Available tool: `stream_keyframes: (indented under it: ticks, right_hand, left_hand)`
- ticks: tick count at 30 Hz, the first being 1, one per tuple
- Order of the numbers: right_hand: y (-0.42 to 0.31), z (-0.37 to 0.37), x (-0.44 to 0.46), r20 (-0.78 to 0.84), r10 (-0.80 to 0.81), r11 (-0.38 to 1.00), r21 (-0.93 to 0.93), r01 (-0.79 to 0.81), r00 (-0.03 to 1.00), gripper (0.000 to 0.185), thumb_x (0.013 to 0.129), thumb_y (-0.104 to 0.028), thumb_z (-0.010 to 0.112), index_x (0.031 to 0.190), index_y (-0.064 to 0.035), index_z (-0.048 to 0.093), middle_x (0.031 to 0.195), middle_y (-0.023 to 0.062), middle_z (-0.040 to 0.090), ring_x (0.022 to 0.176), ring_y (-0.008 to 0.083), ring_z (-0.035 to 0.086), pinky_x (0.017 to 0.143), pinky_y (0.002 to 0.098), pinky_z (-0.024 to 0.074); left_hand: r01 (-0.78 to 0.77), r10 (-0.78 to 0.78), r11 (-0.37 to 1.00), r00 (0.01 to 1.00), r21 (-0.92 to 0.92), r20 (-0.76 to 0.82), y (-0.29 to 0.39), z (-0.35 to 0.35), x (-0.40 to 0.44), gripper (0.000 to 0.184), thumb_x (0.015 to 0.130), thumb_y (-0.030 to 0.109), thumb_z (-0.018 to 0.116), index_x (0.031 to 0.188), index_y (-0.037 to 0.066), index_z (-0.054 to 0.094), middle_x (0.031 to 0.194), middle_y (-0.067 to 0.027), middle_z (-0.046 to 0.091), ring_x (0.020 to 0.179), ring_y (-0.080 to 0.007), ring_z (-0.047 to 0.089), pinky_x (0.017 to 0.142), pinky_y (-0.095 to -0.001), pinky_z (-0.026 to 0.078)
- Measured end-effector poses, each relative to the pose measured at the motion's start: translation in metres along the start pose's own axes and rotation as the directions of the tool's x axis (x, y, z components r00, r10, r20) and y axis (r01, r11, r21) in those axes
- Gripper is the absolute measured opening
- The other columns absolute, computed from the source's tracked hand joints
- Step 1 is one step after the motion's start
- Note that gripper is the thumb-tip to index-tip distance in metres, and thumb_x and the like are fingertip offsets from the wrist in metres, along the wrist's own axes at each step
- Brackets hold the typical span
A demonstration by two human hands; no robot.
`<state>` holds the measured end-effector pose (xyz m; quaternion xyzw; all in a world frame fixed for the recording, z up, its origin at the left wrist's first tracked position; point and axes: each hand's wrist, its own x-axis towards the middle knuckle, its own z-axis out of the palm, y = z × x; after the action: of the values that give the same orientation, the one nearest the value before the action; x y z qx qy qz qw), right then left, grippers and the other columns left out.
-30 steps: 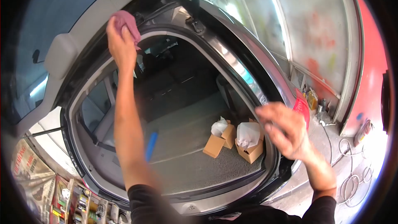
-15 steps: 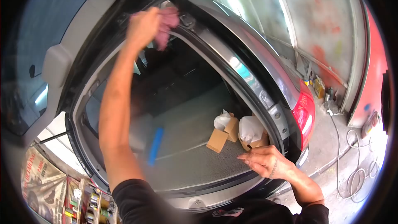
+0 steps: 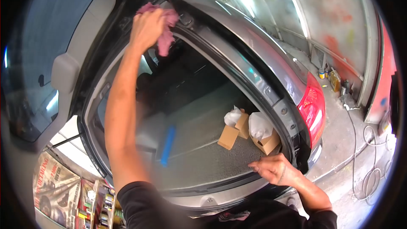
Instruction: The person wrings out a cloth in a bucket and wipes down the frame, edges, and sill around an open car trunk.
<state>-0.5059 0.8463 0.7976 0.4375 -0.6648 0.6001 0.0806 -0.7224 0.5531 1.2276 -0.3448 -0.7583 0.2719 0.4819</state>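
Observation:
High on the frame of a car's open rear hatch, my left hand (image 3: 148,27) is closed round a crumpled pink cloth (image 3: 166,42). The cloth lies against the dark upper edge of the hatch opening (image 3: 199,42), close to the hinge. Lower down, my right hand (image 3: 275,169) hovers over the rear edge of the cargo area with its fingers pinched together. Whatever may be between those fingertips is too small to make out. Just beyond it stand two small cardboard boxes (image 3: 268,145) (image 3: 229,138) with white wrapping sticking out.
A blue strip (image 3: 168,146) lies on the grey cargo floor (image 3: 203,161). The raised tailgate (image 3: 65,74) fills the left side. On the right are the red tail light (image 3: 313,112), a hose (image 3: 355,165) on the ground and cans (image 3: 321,74) by the wall. Shelves (image 3: 95,203) stand lower left.
My left hand has shifted slightly with the cloth along the frame edge, and the cloth's folds have changed. My right hand sits a little lower, fingers more curled. The whole view has tilted slightly.

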Motion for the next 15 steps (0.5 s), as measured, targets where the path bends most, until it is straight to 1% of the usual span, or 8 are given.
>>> stream_keyframes:
  ticks: [2, 3, 5, 6, 8, 11, 13, 15]
  right_hand:
    - [0.002, -0.005, -0.023, -0.037, 0.005, 0.999, -0.035, -0.007, 0.999, 0.029, 0.087, -0.002, 0.062, 0.113, 0.0023, 0.073, 0.084, 0.0146, 0.073, 0.076, 0.0269, 0.074, 0.071, 0.0377, 0.0594]
    - [0.005, -0.007, -0.037, -0.106, 0.135, 0.987, 0.106, -0.123, 0.985, 0.026, 0.089, -0.002, 0.060, 0.110, 0.0039, 0.074, 0.082, 0.0138, 0.074, 0.074, 0.0236, 0.075, 0.072, 0.0354, 0.0600]
    - [0.009, -0.009, -0.048, -0.196, 0.278, 0.952, 0.186, -0.243, 0.940, 0.025, 0.092, -0.002, 0.057, 0.107, 0.0049, 0.075, 0.078, 0.0129, 0.075, 0.073, 0.0213, 0.075, 0.072, 0.0324, 0.0596]
    - [0.006, -0.012, -0.047, -0.245, 0.337, 0.933, 0.219, -0.287, 0.909, 0.024, 0.093, -0.002, 0.057, 0.108, 0.0048, 0.075, 0.078, 0.0128, 0.075, 0.073, 0.0214, 0.075, 0.071, 0.0320, 0.0593]
    - [-0.002, -0.014, -0.037, -0.216, 0.282, 0.950, 0.199, -0.240, 0.935, 0.022, 0.095, -0.002, 0.059, 0.108, 0.0050, 0.075, 0.077, 0.0124, 0.075, 0.073, 0.0211, 0.075, 0.070, 0.0325, 0.0595]
    - [-0.005, -0.006, -0.018, -0.126, 0.213, 0.960, 0.210, -0.184, 0.969, 0.021, 0.093, -0.002, 0.061, 0.108, 0.0045, 0.075, 0.080, 0.0137, 0.075, 0.074, 0.0234, 0.075, 0.071, 0.0343, 0.0600]
    - [-0.004, 0.004, -0.011, -0.080, 0.077, 0.988, 0.139, -0.066, 0.994, 0.022, 0.091, -0.001, 0.061, 0.108, 0.0038, 0.075, 0.081, 0.0141, 0.074, 0.074, 0.0264, 0.074, 0.070, 0.0354, 0.0596]
    - [-0.001, 0.007, -0.013, -0.026, 0.013, 0.998, 0.060, -0.012, 1.000, 0.026, 0.088, 0.000, 0.062, 0.109, 0.0027, 0.075, 0.083, 0.0145, 0.071, 0.074, 0.0311, 0.072, 0.067, 0.0382, 0.0586]
  left_hand:
    - [0.154, -0.165, 0.968, 0.985, -0.200, -0.043, -0.002, 0.000, -0.005, 0.023, 0.095, 0.022, 0.056, 0.105, 0.004, 0.067, 0.093, -0.0258, 0.069, 0.091, -0.0454, 0.065, 0.081, -0.0510, 0.050]
    - [0.159, -0.178, 0.941, 0.983, -0.298, -0.040, 0.006, 0.009, -0.004, 0.023, 0.092, 0.020, 0.057, 0.104, 0.003, 0.067, 0.093, -0.0257, 0.068, 0.090, -0.0453, 0.065, 0.080, -0.0497, 0.050]
    - [0.149, -0.199, 0.883, 0.978, -0.445, -0.067, 0.042, 0.012, -0.004, 0.022, 0.085, 0.016, 0.059, 0.101, 0.001, 0.064, 0.091, -0.0250, 0.067, 0.088, -0.0440, 0.065, 0.079, -0.0484, 0.049]
    - [0.231, -0.249, 0.874, 0.968, -0.428, 0.014, 0.049, 0.007, -0.004, 0.022, 0.084, 0.015, 0.060, 0.098, 0.000, 0.064, 0.091, -0.0245, 0.067, 0.089, -0.0426, 0.065, 0.080, -0.0465, 0.049]
    - [0.308, -0.299, 0.801, 0.949, -0.513, 0.103, 0.057, -0.002, -0.009, 0.023, 0.084, 0.017, 0.060, 0.098, -0.002, 0.063, 0.092, -0.0243, 0.067, 0.089, -0.0417, 0.066, 0.079, -0.0440, 0.051]
    - [0.223, -0.238, 0.761, 0.970, -0.609, 0.059, 0.049, 0.004, -0.016, 0.025, 0.087, 0.021, 0.061, 0.101, 0.000, 0.065, 0.093, -0.0230, 0.069, 0.096, -0.0408, 0.066, 0.089, -0.0454, 0.049]
    - [0.163, -0.167, 0.932, 0.986, -0.323, 0.016, 0.046, 0.002, -0.010, 0.026, 0.091, 0.023, 0.062, 0.104, 0.000, 0.064, 0.101, -0.0213, 0.068, 0.104, -0.0395, 0.063, 0.099, -0.0468, 0.044]
    - [0.112, -0.112, 0.990, 0.994, -0.084, 0.003, 0.047, 0.001, -0.004, 0.030, 0.096, 0.029, 0.061, 0.108, 0.001, 0.064, 0.111, -0.0221, 0.067, 0.117, -0.0407, 0.058, 0.110, -0.0520, 0.035]
